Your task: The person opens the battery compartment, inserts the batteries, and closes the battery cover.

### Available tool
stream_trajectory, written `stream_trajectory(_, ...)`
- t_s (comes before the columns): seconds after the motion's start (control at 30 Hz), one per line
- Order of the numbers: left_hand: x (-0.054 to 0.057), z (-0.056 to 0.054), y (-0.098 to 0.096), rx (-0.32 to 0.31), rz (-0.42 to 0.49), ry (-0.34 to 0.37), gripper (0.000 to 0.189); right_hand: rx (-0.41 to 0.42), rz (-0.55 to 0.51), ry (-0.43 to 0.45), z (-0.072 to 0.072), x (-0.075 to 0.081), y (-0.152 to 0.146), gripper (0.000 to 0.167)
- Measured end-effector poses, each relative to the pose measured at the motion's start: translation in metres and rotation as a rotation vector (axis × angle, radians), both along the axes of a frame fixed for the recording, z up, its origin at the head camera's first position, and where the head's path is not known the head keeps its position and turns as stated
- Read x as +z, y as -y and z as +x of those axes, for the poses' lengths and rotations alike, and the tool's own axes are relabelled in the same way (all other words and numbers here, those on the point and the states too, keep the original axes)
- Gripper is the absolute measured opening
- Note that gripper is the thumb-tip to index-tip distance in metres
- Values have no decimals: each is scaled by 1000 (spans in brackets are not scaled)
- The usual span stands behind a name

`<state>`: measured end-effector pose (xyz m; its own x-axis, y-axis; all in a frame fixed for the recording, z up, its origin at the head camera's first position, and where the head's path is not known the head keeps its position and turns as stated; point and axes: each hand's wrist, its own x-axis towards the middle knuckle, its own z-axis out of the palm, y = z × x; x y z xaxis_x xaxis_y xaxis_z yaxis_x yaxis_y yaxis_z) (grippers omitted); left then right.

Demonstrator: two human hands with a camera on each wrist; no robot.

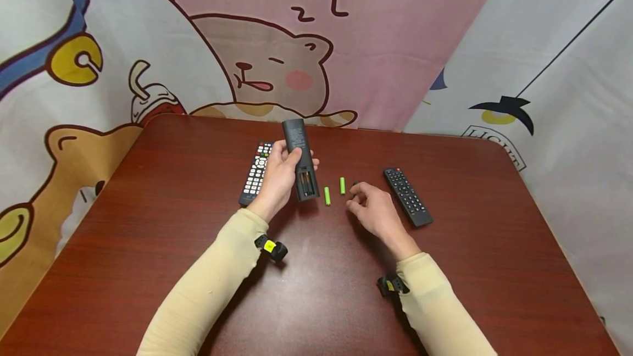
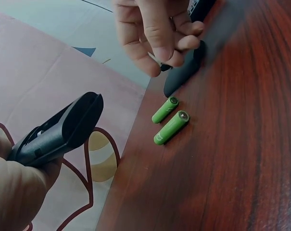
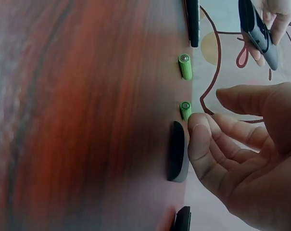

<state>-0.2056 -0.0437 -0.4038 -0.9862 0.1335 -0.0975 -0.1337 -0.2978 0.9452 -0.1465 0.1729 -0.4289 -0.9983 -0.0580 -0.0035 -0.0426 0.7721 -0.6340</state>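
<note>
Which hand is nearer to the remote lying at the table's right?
Right. The right hand is just left of that remote in the head view; the left hand is farther left, past the green batteries, gripping another remote.

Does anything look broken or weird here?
Nothing looks spilled or broken. What's odd is the remote in the left hand: its battery slot is uncovered, and two green batteries lie loose on the table. A black piece, maybe its cover, lies near the right hand.
</note>
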Motion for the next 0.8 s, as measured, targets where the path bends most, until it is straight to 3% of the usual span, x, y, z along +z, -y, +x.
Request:
stream_trajectory(0.33, 0, 0, 0, -9, -6, -4, 35, 127, 5, -66, -3, -1, 15, 23)
stream_trajectory(0.8, -1, -1, 0, -12, -8, -5, 34, 193, 78, -23, -8, -2, 33, 30)
